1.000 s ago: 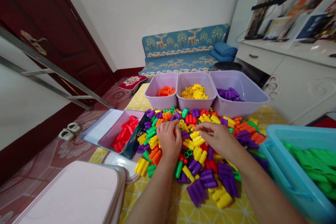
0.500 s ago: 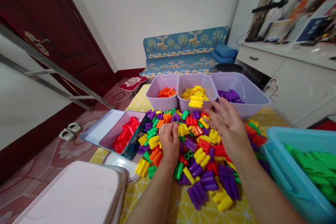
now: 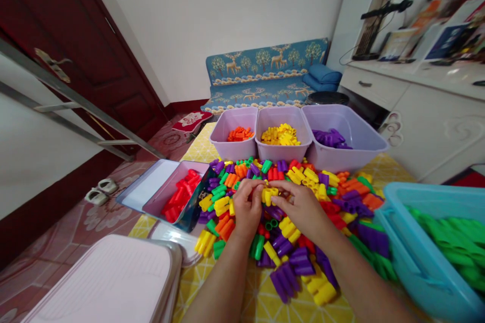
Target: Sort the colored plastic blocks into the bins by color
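Over the middle of a pile of coloured plastic building pieces, my two hands meet. A yellow building piece (image 3: 270,195) is between them. My left hand (image 3: 247,208) has its fingers closed at the piece's left side, while my right hand (image 3: 299,207) pinches its right side. Around them lie red, green, orange, purple and yellow pieces, such as a purple piece (image 3: 285,281) nearer me. Behind the pile stand three lilac bins: one with orange pieces (image 3: 240,134), one with yellow pieces (image 3: 281,135), one with purple pieces (image 3: 330,138).
At left, an open box (image 3: 151,208) holds red pieces (image 3: 182,194). A turquoise tub (image 3: 407,252) with green pieces (image 3: 450,242) stands at right. Pale lids (image 3: 102,282) are stacked front left. Beyond are a patterned sofa (image 3: 261,93), a metal ladder (image 3: 76,91) and a white cabinet (image 3: 428,121).
A yellow piece in mid-air before the middle bin is no longer there. My right hand has come down and left from its open pose to the yellow piece at my left hand.
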A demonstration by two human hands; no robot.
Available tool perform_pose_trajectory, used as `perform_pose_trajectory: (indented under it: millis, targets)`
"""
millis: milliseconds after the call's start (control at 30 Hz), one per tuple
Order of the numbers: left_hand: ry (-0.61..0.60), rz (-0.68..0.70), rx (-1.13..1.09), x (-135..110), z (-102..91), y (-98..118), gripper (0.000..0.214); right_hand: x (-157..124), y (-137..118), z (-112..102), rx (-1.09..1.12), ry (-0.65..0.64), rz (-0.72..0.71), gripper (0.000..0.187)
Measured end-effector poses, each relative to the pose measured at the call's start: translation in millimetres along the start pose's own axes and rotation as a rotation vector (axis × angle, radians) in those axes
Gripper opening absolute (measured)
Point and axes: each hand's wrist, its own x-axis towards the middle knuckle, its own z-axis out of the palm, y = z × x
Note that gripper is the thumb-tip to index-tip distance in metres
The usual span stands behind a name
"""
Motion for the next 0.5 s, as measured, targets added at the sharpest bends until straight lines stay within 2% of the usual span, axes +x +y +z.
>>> perform_pose_trajectory:
  millis: [100,200,333,433,500]
  targets:
    - [-0.014,-0.037,0.028,-1,0.3,-2,0.016,0,-1,-5,0.040,0.099,-0.015,0.026]
    - [-0.080,-0.033,0.075,0,-1.3,-1,0.018,2,-2,-12,0.194,0.241,0.013,0.031]
    - [-0.374,0.114,0.117,2,-4.5,9,0.023,3,-5,-22,0.413,0.366,0.057,0.037]
    - [-0.557,0.222,0.143,5,-4.7,16,0.040,3,-6,-30,0.410,0.336,0.078,0.037]
    - [-0.616,0.260,0.196,6,-3.9,17,0.050,3,-7,-36,0.344,0.198,0.093,0.035]
